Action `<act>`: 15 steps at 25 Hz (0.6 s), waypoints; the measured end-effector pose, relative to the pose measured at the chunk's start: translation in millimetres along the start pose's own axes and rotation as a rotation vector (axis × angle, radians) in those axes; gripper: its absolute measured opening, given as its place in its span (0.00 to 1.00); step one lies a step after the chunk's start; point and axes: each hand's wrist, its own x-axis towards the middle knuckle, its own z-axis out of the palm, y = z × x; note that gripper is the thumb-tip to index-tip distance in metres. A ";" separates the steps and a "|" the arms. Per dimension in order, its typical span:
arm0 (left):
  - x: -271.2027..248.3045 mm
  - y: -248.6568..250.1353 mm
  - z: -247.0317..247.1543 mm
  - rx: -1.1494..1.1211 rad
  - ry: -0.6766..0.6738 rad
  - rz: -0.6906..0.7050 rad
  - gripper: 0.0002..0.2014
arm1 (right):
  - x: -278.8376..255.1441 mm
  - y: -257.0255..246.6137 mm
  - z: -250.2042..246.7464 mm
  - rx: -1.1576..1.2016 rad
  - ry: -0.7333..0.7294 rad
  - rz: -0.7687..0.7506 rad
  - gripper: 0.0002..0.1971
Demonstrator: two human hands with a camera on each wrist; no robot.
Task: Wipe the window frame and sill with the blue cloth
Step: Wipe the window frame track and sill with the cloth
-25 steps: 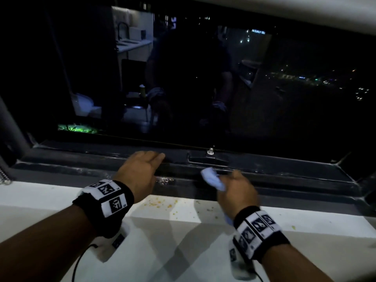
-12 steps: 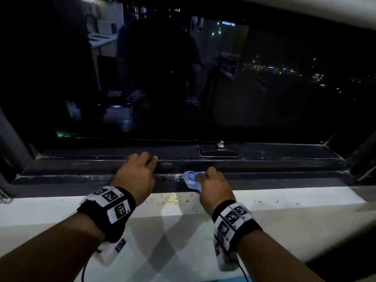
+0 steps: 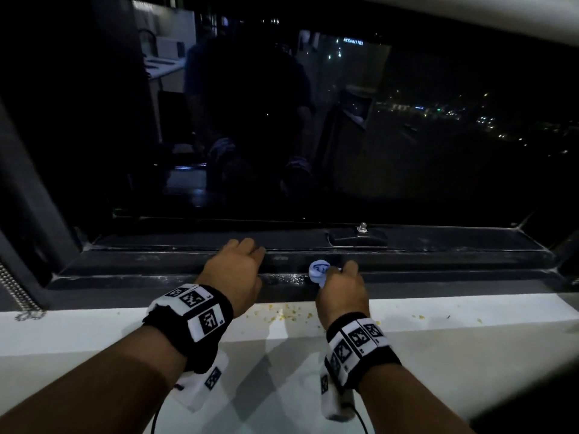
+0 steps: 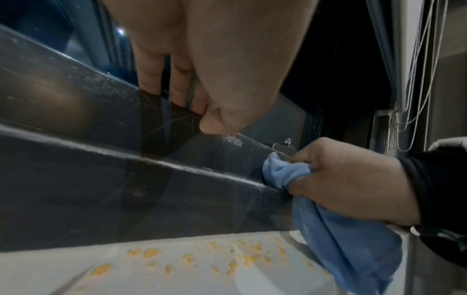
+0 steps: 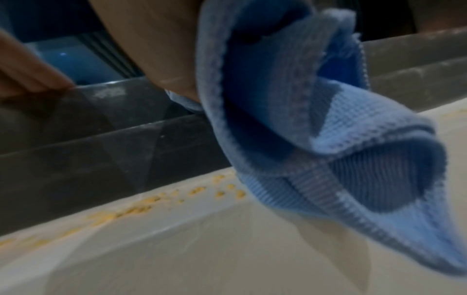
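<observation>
Bunched blue cloth (image 3: 319, 272) gripped in right hand (image 3: 341, 296), fingers curled round it, w/ front wad poking out past the knuckles and pressed into the dark window frame (image 3: 438, 264). Loose tail of cloth hanging below the hand toward the white sill (image 3: 470, 311), clear in left wrist view (image 4: 341, 239).

Left hand (image 3: 233, 277) just beside, on same frame rail, to the left. Fingers (image 4: 151, 79) laid fairly straight over the rail edge, thumb tucked under; holding nothing, prob. bracing.

Key relation: frame channel runs left–right, parallel to sill edge. Cloth wad at roughly mid-span of it, just left of the small latch (image 3: 363, 228) further back on the frame. So wipe axis = along the channel, not across. Whitish dust patch (image 3: 293, 278) on the rail directly left of the wad, between the two hands, touching or nearly so; can't tell which. Right hand clearly nearer to it than anything else, so likely next stroke leftward toward the left hand, w/ left hand in the way if the stroke goes far.

Yellow crumbs (image 3: 288, 316) scattered on sill, near side of the frame, below and between both hands. Nearer to the hanging tail than to the wad. Not yet wiped, judging by how they lie; sill step prob. still to come.

Risk, as a guess: dragging the tail through crumbs and smearing them into the channel.
</observation>
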 end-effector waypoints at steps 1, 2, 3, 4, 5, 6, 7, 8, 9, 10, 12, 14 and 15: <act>0.5 0.2 0.5 0.005 -0.005 0.001 0.28 | -1.6 -4.1 2.1 -0.014 0.003 -0.017 0.16; 0.7 0.8 0.6 0.010 -0.013 -0.003 0.29 | -4.3 -9.1 4.2 -0.017 0.006 -0.035 0.16; 1.2 1.5 0.8 0.012 -0.018 -0.009 0.29 | -6.1 -14.8 6.2 -0.006 0.007 -0.050 0.17; 1.9 2.1 0.5 0.015 -0.024 -0.015 0.29 | -7.9 -20.7 7.7 0.003 0.004 -0.058 0.17; 2.5 2.9 0.1 0.016 -0.029 -0.021 0.29 | -9.7 -25.5 8.6 -0.001 0.001 -0.059 0.17; 3.2 3.5 -0.7 0.015 -0.031 -0.025 0.28 | -11.8 -29.8 7.6 -0.015 -0.002 -0.063 0.18; 3.9 3.7 -1.3 0.009 -0.033 -0.027 0.28 | -13.6 -33.4 6.7 -0.028 -0.005 -0.084 0.18; 4.2 3.4 -1.6 0.004 -0.034 -0.028 0.27 | -15.3 -35.5 4.8 -0.048 -0.021 -0.124 0.19; 4.4 2.9 -1.9 0.000 -0.036 -0.027 0.27 | -16.3 -33.8 4.4 -0.059 -0.046 -0.195 0.19; 4.7 1.5 -1.9 -0.003 -0.040 -0.023 0.27 | -16.8 -29.3 2.9 -0.046 -0.080 -0.294 0.20; 2.8 -0.4 -0.9 -0.010 -0.032 -0.002 0.28 | -15.6 -8.6 -6.5 0.072 -0.117 -0.461 0.21; 1.3 -3.5 -0.8 -0.018 -0.014 0.009 0.28 | -8.0 14.4 -18.4 0.145 -0.025 -0.415 0.18; 0.6 -3.4 -0.7 -0.027 -0.012 0.007 0.28 | -3.2 22.7 -20.2 0.118 0.055 -0.344 0.17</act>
